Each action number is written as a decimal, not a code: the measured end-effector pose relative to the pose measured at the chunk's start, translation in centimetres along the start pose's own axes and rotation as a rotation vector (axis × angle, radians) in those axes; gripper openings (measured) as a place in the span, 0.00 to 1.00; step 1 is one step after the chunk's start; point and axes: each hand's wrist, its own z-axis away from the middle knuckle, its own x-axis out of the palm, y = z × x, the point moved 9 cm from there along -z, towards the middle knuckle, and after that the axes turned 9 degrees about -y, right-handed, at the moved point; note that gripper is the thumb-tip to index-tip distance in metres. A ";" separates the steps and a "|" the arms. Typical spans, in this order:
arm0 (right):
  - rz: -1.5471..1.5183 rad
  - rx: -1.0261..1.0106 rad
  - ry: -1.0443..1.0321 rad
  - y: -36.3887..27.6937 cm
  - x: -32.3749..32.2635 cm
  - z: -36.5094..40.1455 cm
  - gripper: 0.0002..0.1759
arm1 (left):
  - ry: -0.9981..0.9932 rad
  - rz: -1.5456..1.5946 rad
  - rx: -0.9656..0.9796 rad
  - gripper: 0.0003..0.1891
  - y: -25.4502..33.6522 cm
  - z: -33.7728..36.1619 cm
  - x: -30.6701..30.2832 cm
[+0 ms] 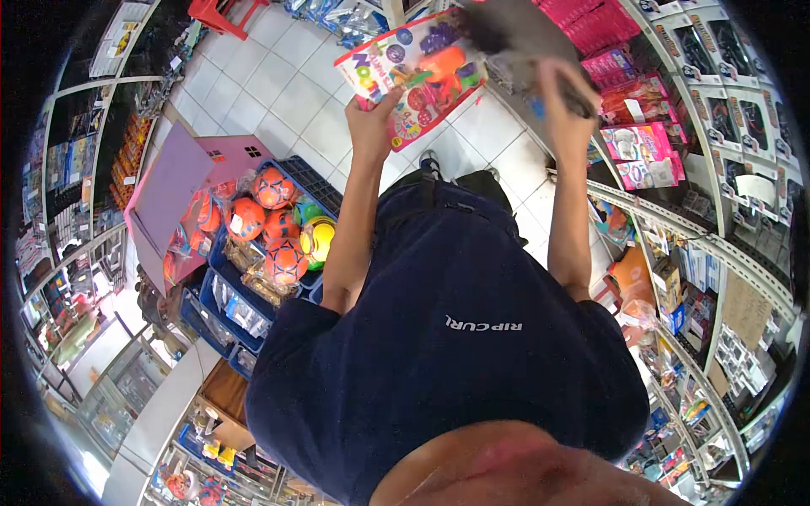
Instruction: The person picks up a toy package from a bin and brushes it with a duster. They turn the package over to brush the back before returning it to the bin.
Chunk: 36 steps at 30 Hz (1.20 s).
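Note:
My left hand (371, 126) is closed on the edge of a flat toy package (413, 80), white and red with bright plastic pieces in orange, purple and green. The package is tilted over the aisle floor. My right hand (567, 110) is raised on the other side, beside the shelf, with its fingers wrapped around a dark handle. A dark, brush-like head (494, 32), smeared by motion, shows near the package's upper right corner. It seems to belong to what my right hand holds, but the join is too blurred to tell.
Blue crates (232, 287) of wrapped orange balls (285, 260) stand at left beside a purple toy house (173, 185). Shelves with pink packages (637, 143) line the right side. A red stool (226, 15) is at the top, on the white tiled floor (283, 93).

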 end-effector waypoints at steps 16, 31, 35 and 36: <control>0.076 0.100 0.263 -1.5 -7.3 0.0 0.10 | 0.012 -0.163 0.127 0.09 2.5 0.7 0.7; 0.325 0.061 0.133 -1.6 -11.6 1.8 0.07 | -0.054 0.002 0.064 0.10 1.2 0.3 3.6; 0.048 0.089 0.159 0.5 -12.9 2.7 0.07 | 0.028 -0.037 0.118 0.14 0.5 -0.2 2.5; 0.194 0.102 0.175 0.6 -13.6 3.2 0.07 | -0.043 0.031 0.060 0.15 0.3 -0.4 3.8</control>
